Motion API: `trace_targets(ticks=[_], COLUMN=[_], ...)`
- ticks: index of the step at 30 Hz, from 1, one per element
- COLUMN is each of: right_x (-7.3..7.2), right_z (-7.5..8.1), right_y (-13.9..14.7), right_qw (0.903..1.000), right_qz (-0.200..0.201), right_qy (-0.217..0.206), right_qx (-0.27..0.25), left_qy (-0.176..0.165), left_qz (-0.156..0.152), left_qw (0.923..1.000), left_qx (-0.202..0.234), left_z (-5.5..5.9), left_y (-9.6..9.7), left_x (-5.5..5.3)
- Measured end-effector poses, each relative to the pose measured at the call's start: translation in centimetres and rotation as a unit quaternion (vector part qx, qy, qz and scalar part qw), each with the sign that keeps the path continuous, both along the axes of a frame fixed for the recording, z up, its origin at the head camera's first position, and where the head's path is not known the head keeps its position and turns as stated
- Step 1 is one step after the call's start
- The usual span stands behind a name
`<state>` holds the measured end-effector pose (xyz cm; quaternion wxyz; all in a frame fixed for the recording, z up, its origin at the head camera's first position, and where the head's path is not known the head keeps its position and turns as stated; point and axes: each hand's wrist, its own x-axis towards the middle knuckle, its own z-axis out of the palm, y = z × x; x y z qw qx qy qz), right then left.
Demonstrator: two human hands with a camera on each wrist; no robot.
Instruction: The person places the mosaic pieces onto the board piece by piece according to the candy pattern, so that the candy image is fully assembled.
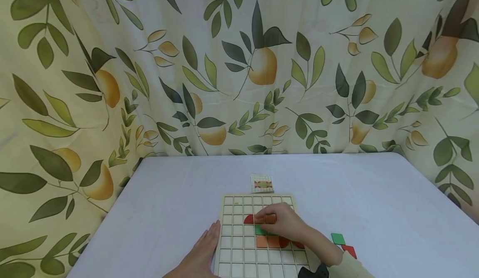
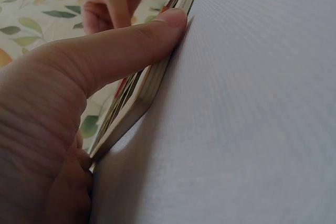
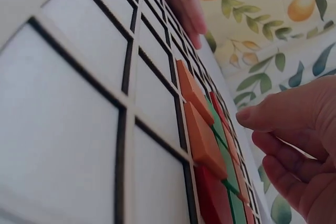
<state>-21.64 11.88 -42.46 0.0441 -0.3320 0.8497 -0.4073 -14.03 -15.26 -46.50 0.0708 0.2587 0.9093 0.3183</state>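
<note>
A wooden grid board [image 1: 232, 255] with white squares lies on the table. My left hand [image 1: 202, 249] rests along its left side, fingers straight, and in the left wrist view the thumb [image 2: 152, 32] lies against the board's edge. Over the upper middle of the grid is my right hand [image 1: 286, 222], its fingers loosely bent right at a red rounded tile [image 1: 248, 219] and orange tiles beside it. In the right wrist view nothing shows between thumb and fingers. Below are green tiles [image 1: 260, 230], then a row with orange tiles [image 1: 262, 242] and red tiles [image 1: 298, 244], partly hidden by the hand.
Behind the board stands a small pattern card [image 1: 262, 184] showing a red, green and orange design on a grid. To the right lie a loose green tile [image 1: 338, 239] and a red tile [image 1: 349, 251] on the white table [image 1: 179, 186]. A leaf-patterned curtain [image 1: 239, 103] hangs behind.
</note>
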Motion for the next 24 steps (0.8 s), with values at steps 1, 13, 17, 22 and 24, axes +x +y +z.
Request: trace_targets(ticks=[1, 13, 17, 22, 24], right_x=[0.1, 1.3, 1.5, 1.8, 1.8], right_z=[0.0, -0.1, 0.0, 0.1, 0.2], right_y=[0.2, 3.7, 5.0, 6.2, 6.6], right_qw=[1.0, 0.9998, 0.9992, 0.9972, 0.9967], right_qz=[-0.001, -0.001, -0.026, -0.061, -0.069], right_qy=[0.002, 0.005, 0.006, -0.016, -0.016], right_qx=[0.002, 0.018, 0.03, 0.04, 0.039], left_qy=[0.0, -0.01, -0.017, -0.016, -0.013], left_qz=[0.0, 0.01, 0.013, 0.017, 0.018], left_qw=[1.0, 0.9999, 0.9997, 0.9997, 0.9998], left_qx=[0.002, -0.004, 0.006, 0.004, -0.001], left_z=[0.0, 0.2, 0.2, 0.2, 0.2], left_y=[0.0, 0.2, 0.2, 0.2, 0.3], left_x=[0.0, 0.0, 0.1, 0.2, 0.2])
